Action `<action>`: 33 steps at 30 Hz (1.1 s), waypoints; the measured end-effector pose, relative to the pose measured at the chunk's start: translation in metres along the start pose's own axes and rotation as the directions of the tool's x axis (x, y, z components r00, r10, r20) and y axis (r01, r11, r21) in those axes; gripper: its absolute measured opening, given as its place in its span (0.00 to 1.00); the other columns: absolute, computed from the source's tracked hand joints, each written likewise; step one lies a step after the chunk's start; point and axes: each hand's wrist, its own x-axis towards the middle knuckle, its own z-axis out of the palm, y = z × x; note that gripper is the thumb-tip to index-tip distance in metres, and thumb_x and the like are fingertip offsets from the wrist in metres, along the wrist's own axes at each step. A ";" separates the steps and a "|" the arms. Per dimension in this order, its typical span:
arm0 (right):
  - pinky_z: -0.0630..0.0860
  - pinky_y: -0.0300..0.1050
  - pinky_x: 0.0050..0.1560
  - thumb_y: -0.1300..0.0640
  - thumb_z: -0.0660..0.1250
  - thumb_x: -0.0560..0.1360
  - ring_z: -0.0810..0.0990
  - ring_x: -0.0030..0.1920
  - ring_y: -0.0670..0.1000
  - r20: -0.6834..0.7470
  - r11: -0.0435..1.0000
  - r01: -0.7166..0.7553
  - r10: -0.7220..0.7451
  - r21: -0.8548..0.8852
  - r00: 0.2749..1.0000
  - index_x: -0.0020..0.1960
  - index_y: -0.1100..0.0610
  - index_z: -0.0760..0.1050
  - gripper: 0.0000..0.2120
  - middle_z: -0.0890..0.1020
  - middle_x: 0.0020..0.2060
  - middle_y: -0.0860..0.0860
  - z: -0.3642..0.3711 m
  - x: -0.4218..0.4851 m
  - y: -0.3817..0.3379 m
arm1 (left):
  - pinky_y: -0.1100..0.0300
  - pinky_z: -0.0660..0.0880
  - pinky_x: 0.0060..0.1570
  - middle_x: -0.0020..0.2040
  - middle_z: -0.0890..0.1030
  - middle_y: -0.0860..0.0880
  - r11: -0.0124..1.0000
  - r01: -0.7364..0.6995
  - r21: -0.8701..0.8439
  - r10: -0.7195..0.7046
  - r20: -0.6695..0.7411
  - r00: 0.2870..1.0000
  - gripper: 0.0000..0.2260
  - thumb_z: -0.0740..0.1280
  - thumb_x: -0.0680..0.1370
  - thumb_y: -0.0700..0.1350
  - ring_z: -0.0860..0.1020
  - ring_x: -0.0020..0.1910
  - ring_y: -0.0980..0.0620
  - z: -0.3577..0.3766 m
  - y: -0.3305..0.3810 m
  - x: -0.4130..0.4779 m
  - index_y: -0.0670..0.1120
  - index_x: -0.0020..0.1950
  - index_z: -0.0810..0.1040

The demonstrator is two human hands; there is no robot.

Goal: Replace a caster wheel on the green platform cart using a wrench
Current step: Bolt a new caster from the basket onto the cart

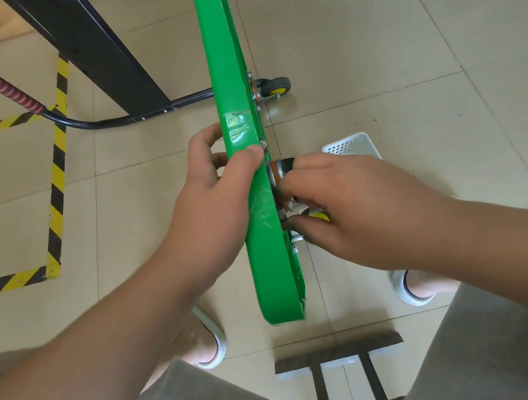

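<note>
so, the green platform cart (pixel 226 73) stands tipped on its long edge on the tiled floor, underside facing right. the left hand (pixel 212 185) clasps the deck's upper rim, thumb over the edge and fingers curled behind, steadying it. the right hand (pixel 348 204) is wrapped around the near caster wheel (pixel 280 168), fingers curled on its metal swivel housing, which sits against the deck's underside (whether bolted or merely held there i cannot tell; the hand hides the plate). a second caster (pixel 273 87) further along looks mounted. no wrench shows in view, so i judge the job about midway: the wheel is handled by hand, and wrench work on its nuts remains. a white basket (pixel 353 145) sits just behind the right hand.
</note>
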 end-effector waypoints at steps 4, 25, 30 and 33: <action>0.72 0.44 0.37 0.48 0.63 0.77 0.77 0.40 0.49 0.023 0.999 0.018 -0.017 -0.031 1.000 0.51 0.51 0.78 0.09 0.71 0.42 0.42 0.000 0.000 0.001 | 0.55 0.81 0.41 0.57 0.82 0.49 1.000 -0.001 -0.011 0.001 0.006 1.000 0.20 0.63 0.73 0.60 0.85 0.47 0.51 0.000 0.000 0.000 0.67 0.65 0.70; 0.69 0.42 0.37 0.59 0.61 0.78 0.78 0.40 0.50 -0.079 0.852 -0.523 0.524 0.033 0.848 0.52 0.50 0.81 0.11 0.82 0.39 0.47 -0.022 0.025 0.074 | 0.40 0.82 0.53 0.58 0.82 0.49 1.000 -0.002 0.007 0.002 0.013 1.000 0.20 0.64 0.74 0.62 0.85 0.47 0.47 -0.001 0.002 -0.001 0.68 0.65 0.70; 0.73 0.45 0.47 0.60 0.62 0.79 0.81 0.50 0.55 0.102 0.749 -0.663 0.658 0.008 0.746 0.54 0.55 0.83 0.11 0.85 0.50 0.52 0.012 0.025 0.125 | 0.40 0.82 0.52 0.57 0.82 0.49 1.000 -0.011 0.018 0.011 0.014 1.000 0.19 0.63 0.74 0.62 0.86 0.47 0.47 0.000 0.003 -0.002 0.69 0.65 0.70; 0.74 0.43 0.43 0.60 0.61 0.81 0.80 0.41 0.53 0.223 0.688 -0.726 0.709 -0.010 0.669 0.55 0.58 0.82 0.11 0.82 0.42 0.52 0.028 0.019 0.149 | 0.45 0.83 0.49 0.57 0.82 0.48 1.000 -0.015 0.017 0.015 0.011 1.000 0.19 0.63 0.74 0.61 0.86 0.45 0.49 0.000 0.004 -0.002 0.68 0.66 0.70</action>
